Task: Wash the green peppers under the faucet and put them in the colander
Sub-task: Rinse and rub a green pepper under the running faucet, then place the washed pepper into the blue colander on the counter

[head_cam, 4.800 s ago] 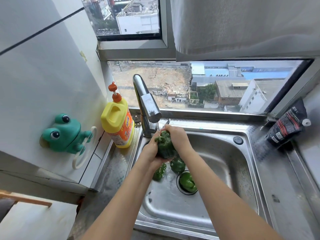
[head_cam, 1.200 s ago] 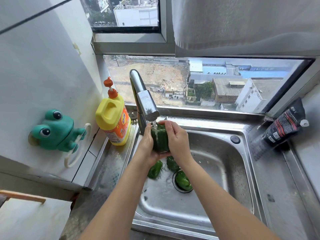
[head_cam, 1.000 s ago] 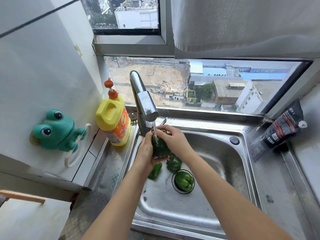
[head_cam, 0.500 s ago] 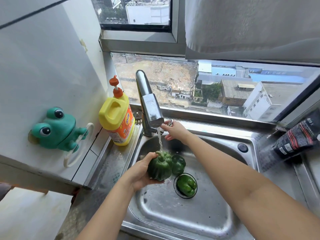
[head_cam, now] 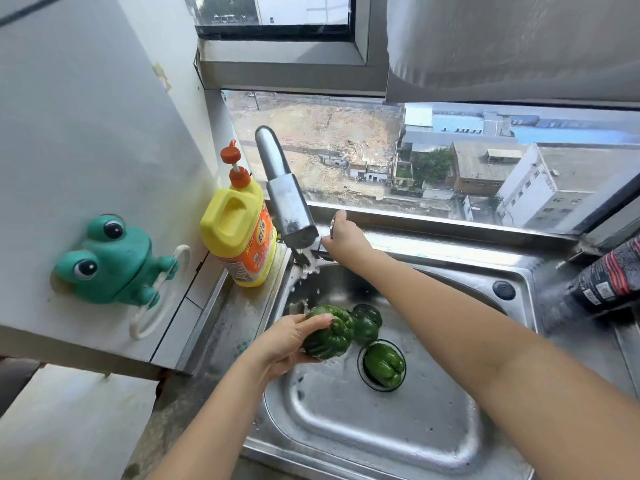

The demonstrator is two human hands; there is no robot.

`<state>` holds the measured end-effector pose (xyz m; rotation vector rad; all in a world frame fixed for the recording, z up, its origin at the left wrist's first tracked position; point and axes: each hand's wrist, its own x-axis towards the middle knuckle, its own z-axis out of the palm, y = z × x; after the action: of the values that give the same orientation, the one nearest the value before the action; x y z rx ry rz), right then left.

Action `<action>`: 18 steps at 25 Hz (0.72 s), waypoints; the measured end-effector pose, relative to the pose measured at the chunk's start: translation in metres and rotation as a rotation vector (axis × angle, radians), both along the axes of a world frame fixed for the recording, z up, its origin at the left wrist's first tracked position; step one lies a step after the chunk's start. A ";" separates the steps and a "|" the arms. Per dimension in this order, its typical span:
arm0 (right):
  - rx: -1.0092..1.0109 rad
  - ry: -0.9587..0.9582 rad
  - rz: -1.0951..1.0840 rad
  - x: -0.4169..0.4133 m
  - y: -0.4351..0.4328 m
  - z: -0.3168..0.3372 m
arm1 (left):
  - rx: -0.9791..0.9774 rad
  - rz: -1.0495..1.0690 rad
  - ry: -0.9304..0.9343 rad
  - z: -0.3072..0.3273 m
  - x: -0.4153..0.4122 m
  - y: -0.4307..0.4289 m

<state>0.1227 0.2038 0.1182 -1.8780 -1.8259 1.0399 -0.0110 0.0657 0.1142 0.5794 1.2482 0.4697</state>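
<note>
My left hand [head_cam: 289, 341] grips a wet green pepper [head_cam: 330, 332] low over the left side of the steel sink [head_cam: 363, 427]. A second green pepper [head_cam: 367, 322] lies just right of it on the sink floor, and a third [head_cam: 384, 363] sits in the drain opening. My right hand [head_cam: 343, 233] is closed on the faucet handle behind the chrome faucet [head_cam: 287, 199]. Only a thin trickle and drops fall from the spout. No colander is in view.
A yellow detergent bottle [head_cam: 242, 237] with an orange pump stands left of the faucet. A green frog holder [head_cam: 110, 261] hangs on the left wall. A dark pouch [head_cam: 609, 278] lies on the counter at the right. The window ledge runs behind the sink.
My right hand left the pepper and went to the faucet handle. My left hand lowered the pepper into the sink, and the stream has thinned to a trickle.
</note>
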 end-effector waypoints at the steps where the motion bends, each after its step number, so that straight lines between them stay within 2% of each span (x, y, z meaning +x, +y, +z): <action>1: 0.011 -0.026 0.007 -0.003 0.003 0.001 | 0.009 0.001 0.006 0.000 -0.001 0.001; 9: -0.004 -0.136 0.054 -0.006 0.001 0.008 | 0.151 -0.076 0.155 -0.002 -0.004 -0.011; 14: -0.049 -0.264 0.236 0.022 -0.031 0.016 | 0.279 -0.075 0.243 -0.003 0.009 -0.029; 18: -0.161 -0.367 0.416 0.056 -0.084 0.026 | 0.376 -0.084 0.298 0.004 0.020 -0.037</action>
<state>0.1785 0.1202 0.1443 -1.9250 -2.4927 1.0459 0.0091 0.0290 0.1183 1.0466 1.4209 0.5669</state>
